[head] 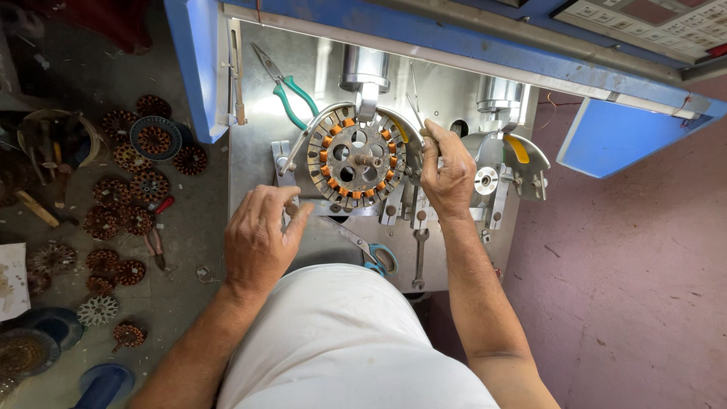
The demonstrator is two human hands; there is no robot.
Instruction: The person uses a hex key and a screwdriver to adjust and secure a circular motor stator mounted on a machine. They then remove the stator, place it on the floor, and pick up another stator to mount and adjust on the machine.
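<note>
Right hand (448, 176) fingers curled, seemingly pinching wire beside stator (357, 157) (copper-wound).

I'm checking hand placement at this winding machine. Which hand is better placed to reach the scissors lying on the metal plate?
Left, probably. The left hand rests on the plate right beside the scissors, while the right hand is higher up, busy at the wound stator.
</note>
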